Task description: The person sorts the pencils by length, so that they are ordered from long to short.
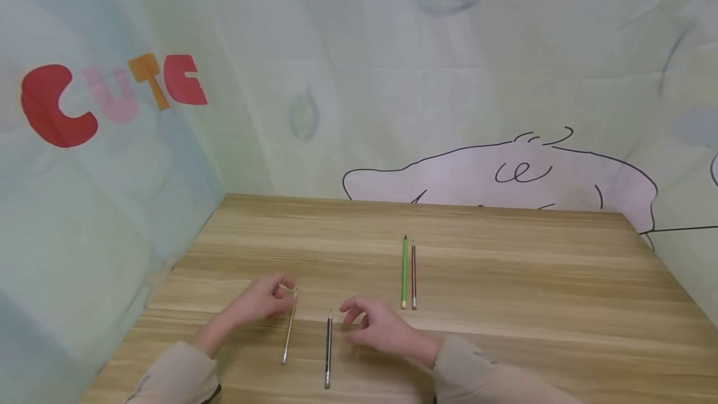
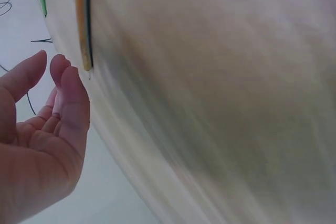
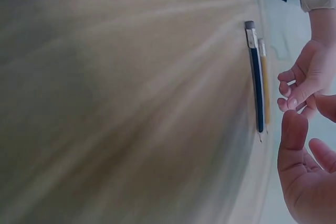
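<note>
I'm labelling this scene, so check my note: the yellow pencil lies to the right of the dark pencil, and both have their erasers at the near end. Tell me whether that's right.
Not quite: the yellow pencil lies to the left of the dark pencil, as the head view shows. Both erasers are at the near end.

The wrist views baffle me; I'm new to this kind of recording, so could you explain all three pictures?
There is no machine here, just a person's bare left hand and right hand. The wide picture comes from a camera on the head, looking forward and down. The other two come from cameras on the wrists, one each. On the table lie four pencils: a green pencil beside a maroon pencil farther back, and a yellow pencil and a dark pencil nearer the person. Neither hand appears to hold anything; whether the left fingertips touch the yellow pencil is hard to tell.
</note>
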`<state>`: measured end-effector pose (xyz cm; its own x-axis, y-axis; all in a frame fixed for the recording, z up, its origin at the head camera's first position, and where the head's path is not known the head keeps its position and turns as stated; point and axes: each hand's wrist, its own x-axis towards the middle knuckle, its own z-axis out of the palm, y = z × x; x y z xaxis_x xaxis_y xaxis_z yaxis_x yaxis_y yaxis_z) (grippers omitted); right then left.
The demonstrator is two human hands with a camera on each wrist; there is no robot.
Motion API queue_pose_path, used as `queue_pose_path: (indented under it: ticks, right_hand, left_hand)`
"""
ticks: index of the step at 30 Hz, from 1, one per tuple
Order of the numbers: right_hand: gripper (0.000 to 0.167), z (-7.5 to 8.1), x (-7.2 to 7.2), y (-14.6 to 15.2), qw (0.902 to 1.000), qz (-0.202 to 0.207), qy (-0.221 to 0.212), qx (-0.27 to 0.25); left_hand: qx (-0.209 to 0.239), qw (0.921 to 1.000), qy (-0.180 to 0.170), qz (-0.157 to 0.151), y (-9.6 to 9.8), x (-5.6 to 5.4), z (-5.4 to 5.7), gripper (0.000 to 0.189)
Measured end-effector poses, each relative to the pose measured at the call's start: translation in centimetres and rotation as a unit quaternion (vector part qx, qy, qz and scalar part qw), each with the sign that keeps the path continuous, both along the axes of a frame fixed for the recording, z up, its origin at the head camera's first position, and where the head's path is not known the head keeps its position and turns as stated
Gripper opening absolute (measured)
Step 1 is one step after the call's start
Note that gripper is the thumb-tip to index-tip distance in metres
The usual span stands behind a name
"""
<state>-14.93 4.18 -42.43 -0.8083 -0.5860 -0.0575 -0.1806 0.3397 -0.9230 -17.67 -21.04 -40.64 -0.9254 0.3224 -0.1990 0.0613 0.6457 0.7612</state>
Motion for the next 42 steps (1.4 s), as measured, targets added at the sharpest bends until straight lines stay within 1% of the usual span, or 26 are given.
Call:
queue_pose_path:
  ticks: [4, 9, 12, 16, 20, 23, 26, 30, 33, 36, 39, 42]
  right_hand:
    - [0.042, -0.5, 0.0, -0.9, 0.9998, -0.001, -0.019, -0.007]
    - [0.04, -1.0, 0.0, -1.7, 0.999, -0.015, -0.041, -0.012]
    - [0.038, -1.3, 0.0, -2.0, 0.9988, -0.015, -0.043, -0.018]
    - [0.036, -1.4, 0.1, -2.4, 0.9995, -0.006, -0.029, -0.013]
    - [0.035, -1.8, 0.0, -3.1, 0.9992, -0.024, -0.031, 0.005]
    - [0.034, -2.0, 0.0, -3.5, 0.9988, -0.035, -0.027, 0.019]
    - [0.031, -2.0, 0.1, -3.8, 0.9984, -0.045, -0.015, 0.032]
    - [0.027, -2.2, 0.0, -4.1, 0.9971, -0.056, -0.002, 0.052]
    - [0.025, -2.3, -0.2, -4.3, 0.9961, -0.054, 0.004, 0.069]
    - [0.024, -2.2, -0.3, -4.4, 0.9949, -0.047, 0.02, 0.086]
    - [0.024, -2.1, -0.3, -4.6, 0.993, -0.045, 0.037, 0.103]
    - [0.023, -1.9, -0.3, -4.7, 0.9913, -0.044, 0.043, 0.116]
  left_hand:
    - [-0.024, 0.9996, 0.0, 0.011, -0.3, 0.8, -0.4, 0.034]
    - [-0.031, 0.9988, -0.008, 0.038, -0.3, 1.4, -1.0, 0.037]
    - [-0.04, 0.9977, -0.008, 0.054, -0.1, 1.6, -1.3, 0.039]
    - [-0.061, 0.9954, 0.003, 0.074, 0.2, 1.9, -1.5, 0.038]
    - [-0.078, 0.9922, 0.009, 0.097, 0.6, 2.1, -1.6, 0.037]
    - [-0.088, 0.9902, 0.013, 0.108, 0.8, 2.2, -1.8, 0.035]
    - [-0.094, 0.9891, 0.017, 0.112, 0.8, 2.2, -2.0, 0.033]
    - [-0.099, 0.9884, 0.017, 0.114, 0.9, 2.2, -1.9, 0.03]
    - [-0.102, 0.9879, 0.012, 0.116, 1.0, 2.2, -1.8, 0.03]
    - [-0.106, 0.9875, 0.01, 0.116, 1.1, 2.2, -1.8, 0.03]
    - [-0.111, 0.9873, 0.011, 0.114, 1.2, 2.1, -1.9, 0.031]
    - [-0.122, 0.9863, 0.013, 0.111, 1.4, 2.0, -1.9, 0.032]
